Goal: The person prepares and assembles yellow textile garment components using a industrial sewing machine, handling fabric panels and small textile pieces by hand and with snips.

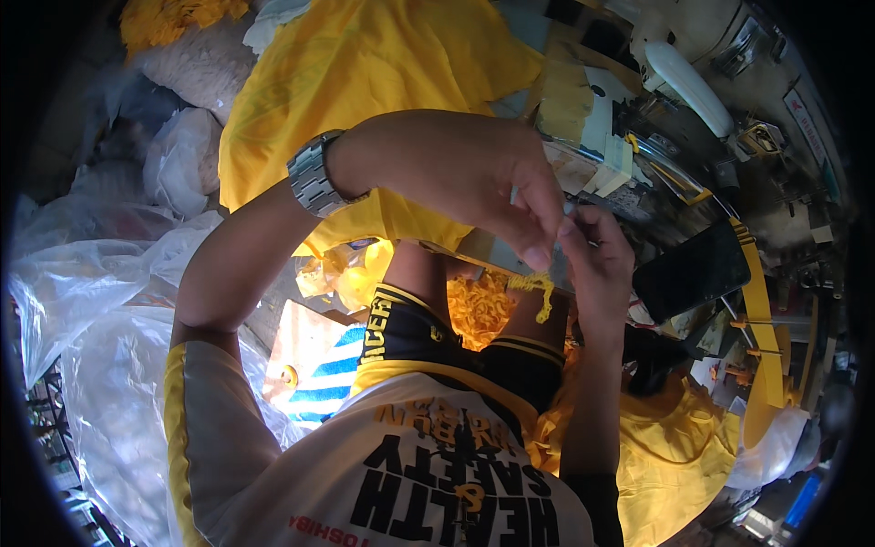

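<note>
My left hand, with a metal-band watch on its wrist, reaches across above my lap, thumb and finger pinched together. Close against it, my right hand is also pinched, its fingertips almost meeting the left ones. Whatever sits between the fingertips is too small to make out. Just below them shows a curly yellow strand of thread or trim; I cannot tell whether it hangs from the fingers or lies on my thigh. Beneath my left forearm spreads a large yellow cloth, draped toward the machine table.
A sewing machine stands at the far right. A black phone is beside my right hand, near a yellow strip. Yellow fabric heaps at the right, orange-yellow scraps lie between my legs, and clear plastic bags fill the left.
</note>
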Action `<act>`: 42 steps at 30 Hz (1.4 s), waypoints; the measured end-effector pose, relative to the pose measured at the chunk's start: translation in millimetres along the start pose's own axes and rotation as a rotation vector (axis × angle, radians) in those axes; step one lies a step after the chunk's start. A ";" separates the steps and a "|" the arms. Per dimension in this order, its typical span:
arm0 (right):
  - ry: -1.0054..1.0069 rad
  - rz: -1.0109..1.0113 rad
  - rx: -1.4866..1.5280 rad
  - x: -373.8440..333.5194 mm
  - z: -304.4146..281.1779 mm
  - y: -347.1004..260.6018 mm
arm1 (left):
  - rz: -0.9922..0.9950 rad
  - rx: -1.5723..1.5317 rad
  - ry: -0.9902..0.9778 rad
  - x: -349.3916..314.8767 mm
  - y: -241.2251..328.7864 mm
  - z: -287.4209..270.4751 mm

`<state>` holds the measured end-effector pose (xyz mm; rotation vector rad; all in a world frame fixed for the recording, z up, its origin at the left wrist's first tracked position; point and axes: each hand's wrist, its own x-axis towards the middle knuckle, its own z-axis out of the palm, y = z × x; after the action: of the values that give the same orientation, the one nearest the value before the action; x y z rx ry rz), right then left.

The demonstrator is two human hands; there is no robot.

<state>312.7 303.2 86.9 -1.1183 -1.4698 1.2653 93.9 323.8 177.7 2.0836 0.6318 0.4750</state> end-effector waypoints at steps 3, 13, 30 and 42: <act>0.058 -0.106 -0.035 -3.0 -16.8 1.1 | -0.041 0.476 0.259 -29.2 -64.0 25.8; -0.463 -0.082 0.535 22.1 110.6 11.1 | 0.223 0.638 0.470 -9.7 -1.4 -37.7; -0.436 -0.093 -0.115 -28.2 -46.4 -35.3 | -0.011 -0.123 0.791 -19.2 4.2 44.0; -0.154 -0.002 0.417 5.7 25.0 -24.3 | 0.024 0.084 0.900 -21.2 -19.7 69.4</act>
<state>285.0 301.6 108.9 -0.7551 -1.2346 1.5954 109.7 276.1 121.8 1.8863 1.1395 1.4485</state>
